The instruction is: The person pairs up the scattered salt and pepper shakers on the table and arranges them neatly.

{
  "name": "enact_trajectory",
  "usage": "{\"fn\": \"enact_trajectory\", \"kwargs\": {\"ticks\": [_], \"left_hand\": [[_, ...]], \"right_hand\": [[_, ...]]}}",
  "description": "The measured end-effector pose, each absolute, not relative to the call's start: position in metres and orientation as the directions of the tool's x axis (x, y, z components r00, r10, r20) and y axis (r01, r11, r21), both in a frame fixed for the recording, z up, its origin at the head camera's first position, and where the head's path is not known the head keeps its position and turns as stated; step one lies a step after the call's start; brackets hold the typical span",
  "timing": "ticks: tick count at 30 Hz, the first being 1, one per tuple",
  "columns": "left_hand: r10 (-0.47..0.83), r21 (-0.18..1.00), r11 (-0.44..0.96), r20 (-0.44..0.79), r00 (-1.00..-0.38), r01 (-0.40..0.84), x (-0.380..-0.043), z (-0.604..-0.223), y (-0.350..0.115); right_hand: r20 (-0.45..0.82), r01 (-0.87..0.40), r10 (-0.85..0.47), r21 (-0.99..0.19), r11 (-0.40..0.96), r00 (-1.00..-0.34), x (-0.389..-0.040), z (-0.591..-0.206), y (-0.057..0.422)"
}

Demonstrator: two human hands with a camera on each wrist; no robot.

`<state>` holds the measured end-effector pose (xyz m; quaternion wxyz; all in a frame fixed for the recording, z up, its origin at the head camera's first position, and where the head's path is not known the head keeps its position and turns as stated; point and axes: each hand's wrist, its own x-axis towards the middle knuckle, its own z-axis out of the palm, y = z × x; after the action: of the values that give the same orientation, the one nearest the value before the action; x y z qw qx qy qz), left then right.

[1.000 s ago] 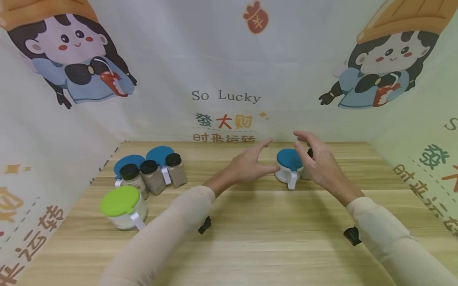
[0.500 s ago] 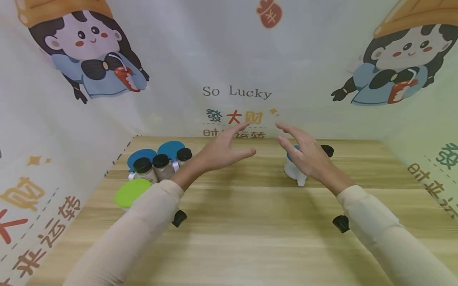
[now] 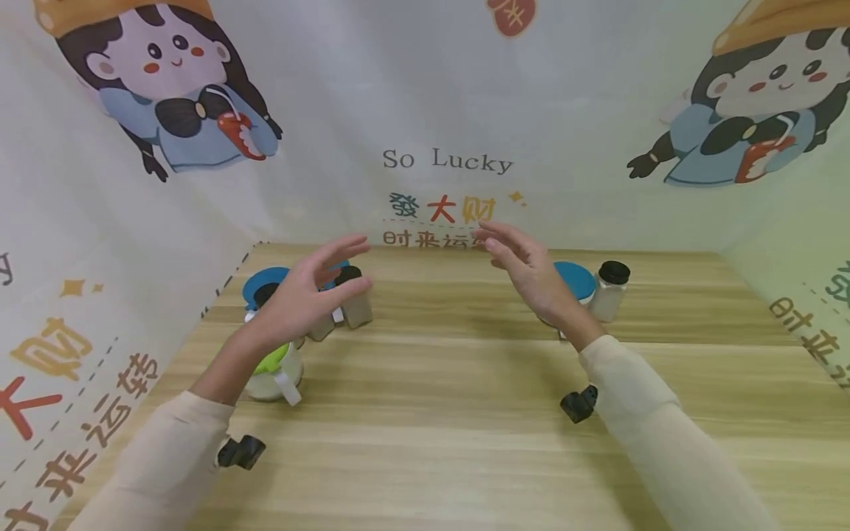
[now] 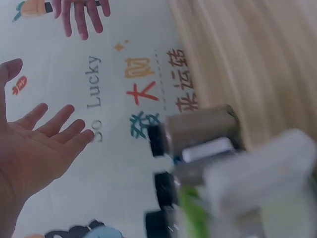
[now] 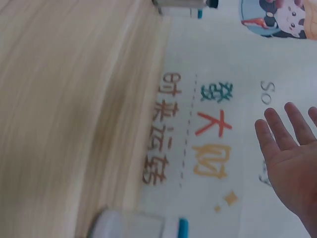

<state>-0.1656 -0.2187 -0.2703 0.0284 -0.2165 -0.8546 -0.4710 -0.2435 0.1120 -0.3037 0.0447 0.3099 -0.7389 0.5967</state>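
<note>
My left hand (image 3: 307, 299) hovers with fingers extended over the left group of containers, holding nothing. It partly covers a white jar with a blue lid (image 3: 264, 284), black-capped shaker bottles (image 3: 358, 306) and a white handled jar with a green lid (image 3: 275, 380). In the left wrist view, several bottles (image 4: 200, 130) stand apart from the spread left hand (image 4: 39, 148). My right hand (image 3: 531, 276) is raised and empty, in front of a white jar with a blue lid (image 3: 576, 280). Its fingers are spread in the right wrist view.
A black-capped bottle (image 3: 609, 295) stands to the right of the right-hand jar. The wooden table (image 3: 432, 413) runs back to a printed cloth (image 3: 332, 110) that also rises at both sides. Small black devices (image 3: 242, 451) hang by the sleeves.
The left hand has swept from beside the right-hand jar leftward over the left group. The right hand has shifted left off that jar, uncovering the black-capped bottle. The view has shifted slightly.
</note>
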Motion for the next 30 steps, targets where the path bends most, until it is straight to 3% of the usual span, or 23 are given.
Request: {"fn": "enact_trajectory", "kwargs": {"ticks": [6,10,20,24,30], "left_hand": [[0.237,0.817,0.384,0.362,-0.902,0.429,-0.133,-0.298,-0.264],[0.135,0.785,0.422,0.44,-0.888,0.454,-0.116,-0.318,-0.295],[-0.095,0.778,0.536,0.44,-0.893,0.327,-0.105,-0.357,-0.307],[-0.121,0.74,0.626,0.402,-0.908,0.244,-0.104,-0.367,-0.293],[-0.16,0.666,0.732,0.374,-0.913,0.144,-0.099,-0.374,-0.282]], "right_hand": [[0.419,-0.481,-0.425,-0.876,0.044,-0.803,-0.251,-0.317,0.079],[0.391,-0.459,-0.433,-0.886,0.061,-0.812,-0.257,-0.33,0.06],[0.277,-0.414,-0.466,-0.883,0.221,-0.841,-0.276,-0.348,0.008],[0.275,-0.483,-0.539,-0.825,0.294,-0.796,-0.274,-0.352,-0.018],[0.292,-0.669,-0.671,-0.62,0.409,-0.681,-0.267,-0.355,-0.046]]}}
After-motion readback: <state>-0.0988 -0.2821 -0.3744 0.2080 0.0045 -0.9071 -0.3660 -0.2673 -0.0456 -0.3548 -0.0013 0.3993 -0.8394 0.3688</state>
